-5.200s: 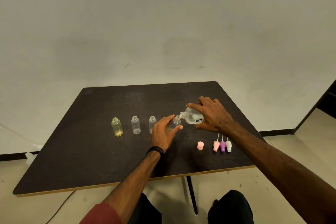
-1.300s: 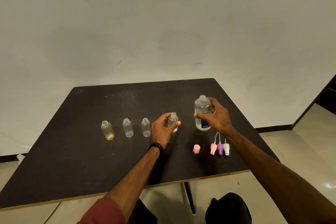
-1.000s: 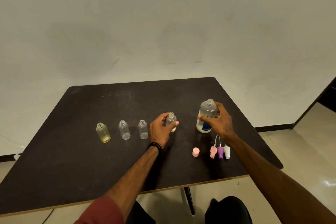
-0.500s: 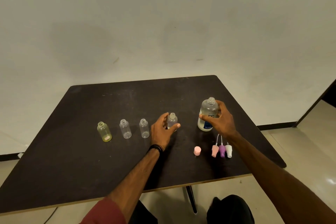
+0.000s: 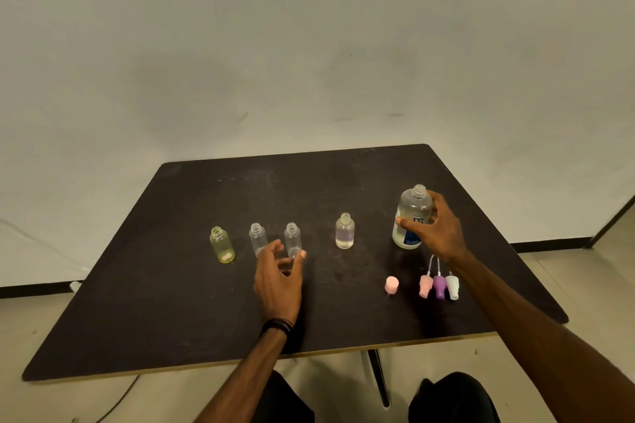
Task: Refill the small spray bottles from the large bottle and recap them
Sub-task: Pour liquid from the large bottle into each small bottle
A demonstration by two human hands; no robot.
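Dark matte table (image 5: 171, 319), pale edge. Nearest: round pink cap (image 5: 391, 284), then pink, purple, white spray tops (image 5: 439, 286) w/ thin tubes. Left hand (image 5: 279, 280) loosely spread, thumb & fingers at a clear small bottle (image 5: 292, 239), grip unclear. Row behind: yellowish bottle (image 5: 222, 245), clear one (image 5: 258, 238), filled bottle (image 5: 344, 230) w/ clear liquid. Right hand (image 5: 434, 229) grips upright large bottle (image 5: 411, 216), uncapped, liquid inside.
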